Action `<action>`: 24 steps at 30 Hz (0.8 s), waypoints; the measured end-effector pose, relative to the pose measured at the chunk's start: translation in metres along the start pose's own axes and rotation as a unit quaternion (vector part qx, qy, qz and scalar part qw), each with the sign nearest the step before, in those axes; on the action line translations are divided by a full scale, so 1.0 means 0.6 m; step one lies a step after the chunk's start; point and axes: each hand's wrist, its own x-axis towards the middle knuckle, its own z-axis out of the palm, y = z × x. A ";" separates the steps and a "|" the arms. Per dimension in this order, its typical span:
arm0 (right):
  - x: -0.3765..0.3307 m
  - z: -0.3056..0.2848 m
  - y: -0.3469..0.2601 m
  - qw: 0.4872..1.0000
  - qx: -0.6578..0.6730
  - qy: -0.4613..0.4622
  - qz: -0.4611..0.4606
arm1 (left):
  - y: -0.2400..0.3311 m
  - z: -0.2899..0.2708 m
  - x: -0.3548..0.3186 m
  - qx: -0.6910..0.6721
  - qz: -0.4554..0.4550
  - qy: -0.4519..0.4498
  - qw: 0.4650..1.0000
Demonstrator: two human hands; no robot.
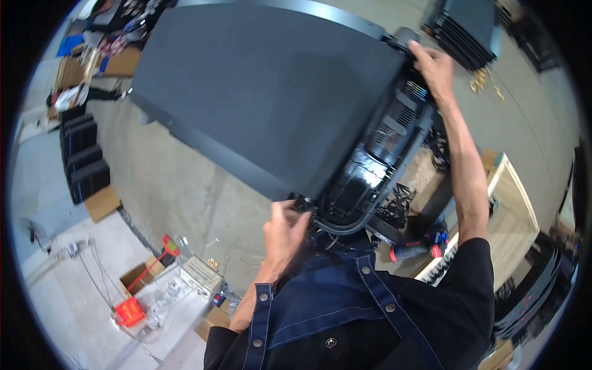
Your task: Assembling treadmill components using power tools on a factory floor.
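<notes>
1. Left hand (282,231): fingers curled onto the near lower corner of the large dark flat panel (259,92); thumb and fingers closed on the panel's edge where the grey face meets the black plastic back housing (376,160).
2. Right hand (433,65): arm stretched up and away, fingers wrapped over the far upper corner of the same panel, clamped on its edge.
3. Panel position relative to grip: spans between the two hands along its right-hand edge; the grey face extends up and to the left of both hands, well beyond them. Panel is tilted and held off the floor.
4. Back housing: glossy black, vented, lies between the two hands, just right of the line joining them.
5. Below the right forearm: a light wooden bench (515,209) with black cables (394,206) and a red-and-blue tool (416,250) on it, near the left hand's right side.
6. Below and left of the left hand: red tool (131,310) and open cardboard box (142,274) on the concrete floor (179,185), well apart from the grip.
7. Far upper right of the right hand: stack of dark panels (468,28).
</notes>
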 end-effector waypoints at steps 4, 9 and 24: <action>-0.056 -0.001 0.010 0.978 0.175 0.079 -0.085 | -0.005 0.001 0.010 0.162 0.098 -0.002 0.982; -0.323 -0.022 0.131 0.954 0.161 0.251 0.016 | 0.024 0.002 0.022 0.312 0.118 -0.017 0.943; -0.629 0.097 0.453 0.902 -0.344 -0.255 0.060 | 0.010 -0.022 0.039 0.260 0.183 -0.091 0.944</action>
